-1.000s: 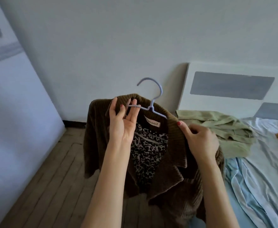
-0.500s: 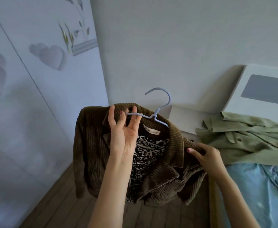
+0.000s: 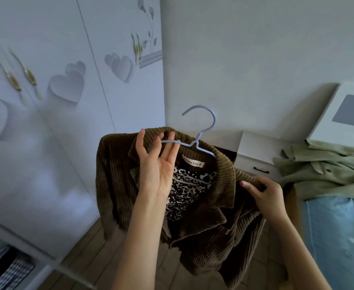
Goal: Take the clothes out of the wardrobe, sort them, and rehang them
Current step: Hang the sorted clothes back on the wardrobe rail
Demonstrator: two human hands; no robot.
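Jacket (image 3: pixel 203 206): brown corduroy, leopard-print lining, draped on a pale blue hanger (image 3: pixel 195 141); held up in mid-air, right of the white wardrobe (image 3: pixel 67 122) doors, not yet on any rail

Left hand (image 3: pixel 157 162): palm toward the camera, fingers nearly straight and raised; hanger's left bar threaded between them near the tips, so the weight hangs on the fingers rather than in a closed grip

Right hand (image 3: pixel 264 195): fingers curled, pinching the jacket's right shoulder, right of the hanger's neck and lower than it

Hands together or apart: apart, one at each side of the collar

Green garment (image 3: pixel 326 170): heaped on the bed (image 3: pixel 339 237), well right of the jacket (apparently sorted out or waiting its turn)

Wardrobe: doors beside the jacket appear closed; an open lower compartment at far left with folded fabric, too blurred to name

Risk, hanger: loose perch on straight fingers; a tilt of the hand could let the bar slide off

Risk, shoulder: right side looks bunched, possibly off the hanger arm; releasing the pinch too soon could let the jacket slump off

Risk, hook: points toward the wardrobe; could snag a door edge
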